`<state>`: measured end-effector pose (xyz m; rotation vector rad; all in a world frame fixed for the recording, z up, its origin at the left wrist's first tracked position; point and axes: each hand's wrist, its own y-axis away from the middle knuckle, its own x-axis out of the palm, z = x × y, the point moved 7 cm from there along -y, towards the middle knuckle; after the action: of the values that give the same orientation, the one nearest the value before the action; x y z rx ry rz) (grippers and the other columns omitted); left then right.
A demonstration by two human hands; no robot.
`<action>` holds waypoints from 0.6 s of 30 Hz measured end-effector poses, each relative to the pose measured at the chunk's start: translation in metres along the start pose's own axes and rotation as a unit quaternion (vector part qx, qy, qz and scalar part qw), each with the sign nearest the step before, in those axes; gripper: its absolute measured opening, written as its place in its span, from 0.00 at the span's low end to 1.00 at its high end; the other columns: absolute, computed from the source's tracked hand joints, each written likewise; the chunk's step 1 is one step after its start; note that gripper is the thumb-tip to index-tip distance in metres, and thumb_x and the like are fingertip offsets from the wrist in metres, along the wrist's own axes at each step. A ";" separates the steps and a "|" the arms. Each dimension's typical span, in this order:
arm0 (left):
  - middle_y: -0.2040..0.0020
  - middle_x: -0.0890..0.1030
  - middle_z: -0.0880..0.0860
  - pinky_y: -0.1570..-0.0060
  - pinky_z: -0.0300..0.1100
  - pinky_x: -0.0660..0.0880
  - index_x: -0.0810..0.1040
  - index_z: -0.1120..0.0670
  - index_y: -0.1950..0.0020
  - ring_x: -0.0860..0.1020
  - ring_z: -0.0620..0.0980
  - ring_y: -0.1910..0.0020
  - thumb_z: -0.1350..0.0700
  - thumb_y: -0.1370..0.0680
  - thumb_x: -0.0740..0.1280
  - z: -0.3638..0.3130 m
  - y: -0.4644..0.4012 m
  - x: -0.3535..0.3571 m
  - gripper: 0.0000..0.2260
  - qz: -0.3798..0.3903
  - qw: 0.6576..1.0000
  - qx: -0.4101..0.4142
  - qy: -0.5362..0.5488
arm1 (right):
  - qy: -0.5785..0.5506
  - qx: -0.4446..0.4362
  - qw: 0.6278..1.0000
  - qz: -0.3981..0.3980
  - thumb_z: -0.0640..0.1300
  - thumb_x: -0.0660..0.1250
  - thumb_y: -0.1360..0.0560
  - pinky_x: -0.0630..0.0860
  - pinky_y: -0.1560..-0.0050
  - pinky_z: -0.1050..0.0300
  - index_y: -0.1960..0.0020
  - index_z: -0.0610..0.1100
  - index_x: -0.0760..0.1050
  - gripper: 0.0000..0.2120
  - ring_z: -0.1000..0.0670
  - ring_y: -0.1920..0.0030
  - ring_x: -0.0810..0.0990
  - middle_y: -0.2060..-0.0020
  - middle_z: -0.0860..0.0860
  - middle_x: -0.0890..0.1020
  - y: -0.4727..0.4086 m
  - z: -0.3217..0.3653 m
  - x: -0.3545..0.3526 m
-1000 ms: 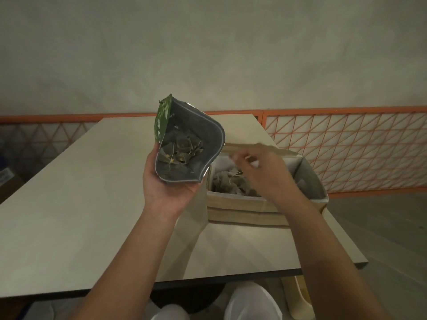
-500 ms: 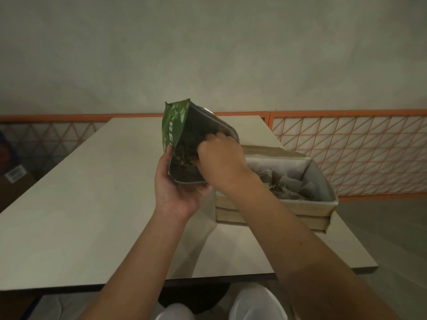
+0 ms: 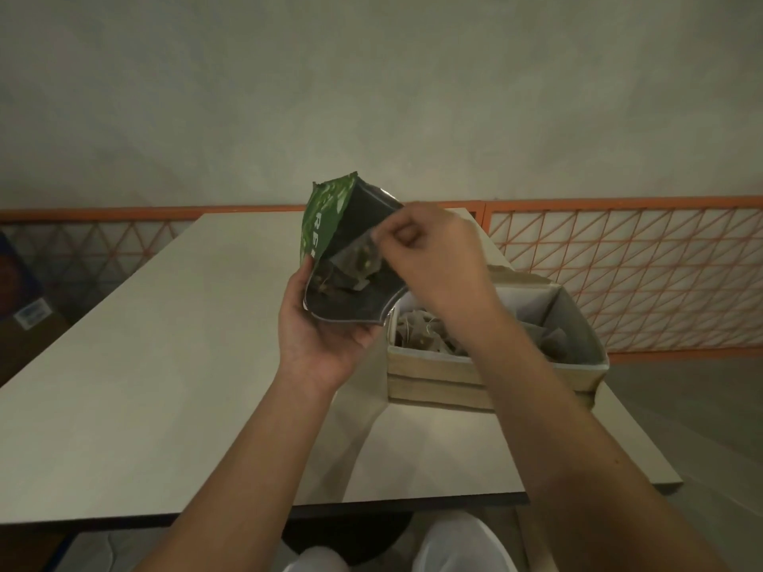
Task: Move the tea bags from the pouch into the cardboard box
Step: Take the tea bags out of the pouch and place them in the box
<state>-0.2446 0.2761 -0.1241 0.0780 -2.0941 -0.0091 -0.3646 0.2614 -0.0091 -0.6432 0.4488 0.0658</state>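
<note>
Pinching one tea bag [image 3: 356, 261] at its top corner, your right hand [image 3: 429, 258] now lifts it at the mouth of the pouch [image 3: 330, 225], where half a second ago that hand was buried inside and a second ago it hung over the box [image 3: 454, 373]. That means one more bag is on its way out, though it hangs over the pouch opening, not over the box. Your left hand [image 3: 318, 336] grips the pouch from below, tilted open toward you, much as before. More bags show inside it, and a heap already lies in the box on the table [image 3: 165, 365] just right of the pouch, so I judge the job partly done.
</note>
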 end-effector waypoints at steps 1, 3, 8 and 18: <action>0.34 0.80 0.61 0.47 0.48 0.81 0.80 0.55 0.33 0.81 0.60 0.37 0.39 0.19 0.61 0.000 -0.002 0.001 0.25 0.001 1.000 -0.003 0.000 | -0.036 0.009 0.999 -0.021 0.43 0.71 0.25 0.80 0.62 0.59 0.56 0.47 0.81 0.01 0.57 0.65 0.81 0.66 0.55 0.82 -0.002 0.000 -0.010; 0.32 0.79 0.62 0.47 0.48 0.81 0.80 0.54 0.32 0.78 0.61 0.33 0.39 0.20 0.61 0.000 -0.006 0.002 0.25 0.002 1.000 -0.005 0.011 | -0.072 0.021 0.996 -0.051 0.44 0.71 0.25 0.81 0.60 0.54 0.56 0.49 0.81 0.02 0.53 0.64 0.82 0.64 0.52 0.83 -0.005 0.001 -0.029; 0.31 0.79 0.61 0.49 0.48 0.82 0.82 0.52 0.34 0.77 0.61 0.32 0.39 0.20 0.63 0.000 -0.007 0.003 0.23 0.012 0.999 -0.012 0.030 | -0.178 0.051 0.978 -0.099 0.43 0.70 0.24 0.81 0.63 0.54 0.52 0.43 0.80 0.04 0.52 0.69 0.81 0.65 0.50 0.84 -0.007 -0.005 -0.066; 0.29 0.77 0.60 0.48 0.47 0.81 0.82 0.52 0.34 0.76 0.60 0.33 0.40 0.19 0.62 0.003 -0.003 0.004 0.22 0.029 0.999 -0.008 0.039 | -0.175 0.150 0.969 -0.084 0.36 0.66 0.23 0.80 0.64 0.57 0.51 0.41 0.77 0.02 0.50 0.68 0.81 0.62 0.45 0.83 0.018 -0.067 -0.079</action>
<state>-0.2493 0.2724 -0.1224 0.0082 -2.0178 0.0116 -0.4656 0.2422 -0.0330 -0.3581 0.0582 -0.0501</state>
